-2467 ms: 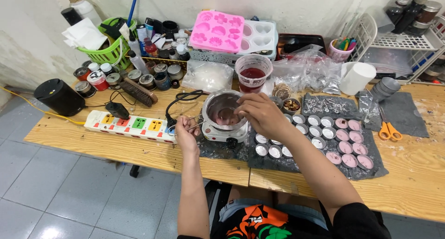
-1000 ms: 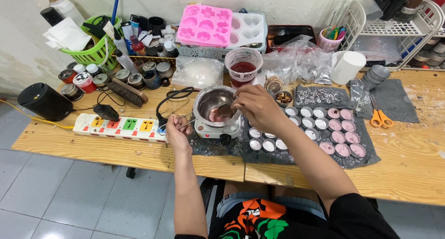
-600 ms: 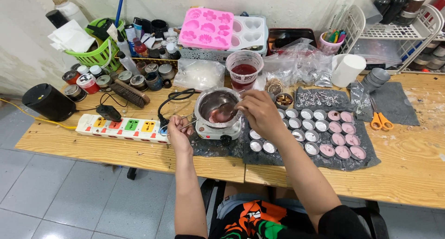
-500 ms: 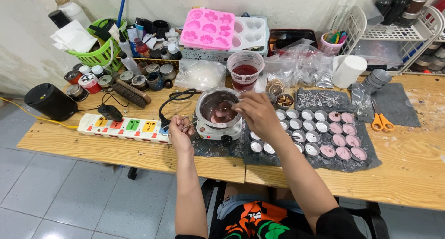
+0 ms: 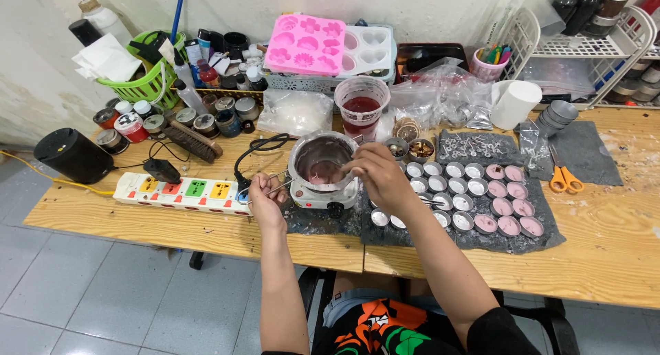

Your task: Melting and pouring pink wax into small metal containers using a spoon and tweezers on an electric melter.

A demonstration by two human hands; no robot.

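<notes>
Wooden surface (image 5: 172, 224), cluttered at the back. Metal pot (image 5: 318, 164) sits on a small hotplate (image 5: 323, 197), straight ahead of me. Left hand (image 5: 265, 193), fingers clamped on the pot's wire handle (image 5: 278, 179), which runs leftward. Right hand (image 5: 375, 176) is nearer the rim, fingers pinched on a spoon (image 5: 330, 168) dipping into pink wax.

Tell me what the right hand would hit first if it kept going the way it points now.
The right hand points left and away, over the metal pot on the small hot plate. It would probably meet the pot's rim or inner wall first; its height above the pot is hard to judge.
</notes>
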